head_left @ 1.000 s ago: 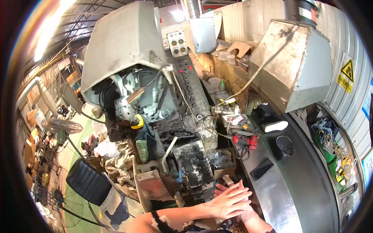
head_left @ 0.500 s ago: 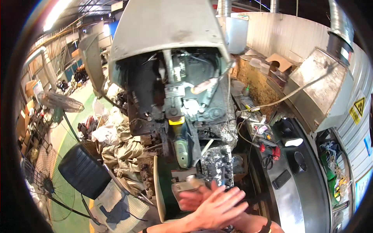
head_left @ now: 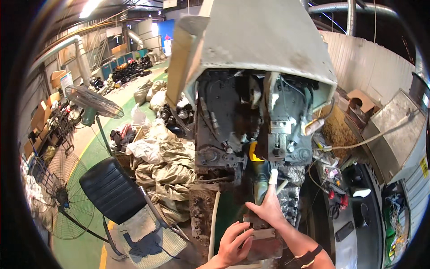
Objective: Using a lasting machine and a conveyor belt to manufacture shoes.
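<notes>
My right hand (head_left: pixel 270 205) reaches forward into the machine (head_left: pixel 215 116), its thumb stretched out to the left. A white cover sits on one extended fingertip. The fingers lie beside the near end of a long grey-green object with a yellow band (head_left: pixel 260 175); its kind is unclear, and I cannot tell whether I touch it. Nearer to me, my left hand (head_left: pixel 234 244) has its fingers apart and slightly bent, with nothing in it. Beside it is a metal block with a light plate (head_left: pixel 263 234). A black band circles my right forearm.
A black-backed chair (head_left: pixel 109 188) and a large fan (head_left: pixel 60 195) stand at the left. Beige sacks (head_left: pixel 168 179) are heaped beside the machine. On the right, a dark bench holds a phone (head_left: pixel 344 231) and red-handled tools (head_left: pixel 342 201). A pale hood (head_left: pixel 268 36) overhangs the machine.
My hands were close together over the front of the machine and have separated. The right has reached forward to the grey-green object. The view has swung left, so the machine appears farther right.
</notes>
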`<move>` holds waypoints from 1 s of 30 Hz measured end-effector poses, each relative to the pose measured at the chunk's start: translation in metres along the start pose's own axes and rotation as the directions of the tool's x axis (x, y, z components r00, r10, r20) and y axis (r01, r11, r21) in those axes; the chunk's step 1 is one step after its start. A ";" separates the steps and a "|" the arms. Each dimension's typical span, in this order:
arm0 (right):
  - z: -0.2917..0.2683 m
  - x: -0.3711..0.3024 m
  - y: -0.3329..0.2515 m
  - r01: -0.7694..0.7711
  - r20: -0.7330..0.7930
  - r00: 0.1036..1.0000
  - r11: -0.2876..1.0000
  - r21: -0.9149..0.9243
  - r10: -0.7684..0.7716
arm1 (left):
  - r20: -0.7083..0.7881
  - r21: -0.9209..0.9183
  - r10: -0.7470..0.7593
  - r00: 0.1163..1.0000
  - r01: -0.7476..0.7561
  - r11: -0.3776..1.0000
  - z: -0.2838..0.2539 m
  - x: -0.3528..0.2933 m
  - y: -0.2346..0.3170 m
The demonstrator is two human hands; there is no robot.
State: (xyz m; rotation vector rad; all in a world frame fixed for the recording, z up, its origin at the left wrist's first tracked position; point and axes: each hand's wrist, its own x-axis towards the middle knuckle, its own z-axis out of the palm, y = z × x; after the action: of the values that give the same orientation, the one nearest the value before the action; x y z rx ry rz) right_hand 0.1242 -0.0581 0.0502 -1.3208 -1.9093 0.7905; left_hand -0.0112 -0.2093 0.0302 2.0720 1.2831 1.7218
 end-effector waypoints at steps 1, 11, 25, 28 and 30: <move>0.002 -0.001 -0.002 0.051 -0.020 0.999 0.999 0.003 -0.050 | -0.002 0.024 -0.042 0.999 0.042 0.999 -0.005 -0.003 -0.002; -0.061 -0.053 -0.039 -0.341 0.177 0.940 0.803 0.490 0.291 | -0.185 -0.322 -0.416 0.890 0.345 0.881 0.001 0.042 -0.030; -0.187 -0.323 0.091 0.147 -0.212 0.973 0.958 0.247 -0.094 | 0.579 -0.724 -0.629 0.519 0.682 -0.104 0.195 0.062 0.101; -0.206 -0.370 0.115 0.034 -0.580 0.795 0.942 0.335 0.178 | 0.648 -0.522 -0.695 0.312 0.847 -0.106 0.275 0.022 0.137; -0.227 -0.404 0.144 -0.077 -0.467 0.591 0.622 0.779 0.657 | 0.827 -0.343 -0.502 0.254 0.935 -0.093 0.317 -0.007 0.160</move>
State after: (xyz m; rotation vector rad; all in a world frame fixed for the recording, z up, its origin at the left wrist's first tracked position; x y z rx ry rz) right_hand 0.4883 -0.3741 -0.0053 -1.2806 -0.5277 0.8892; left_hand 0.3433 -0.1916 0.0184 0.6203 0.7996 0.7835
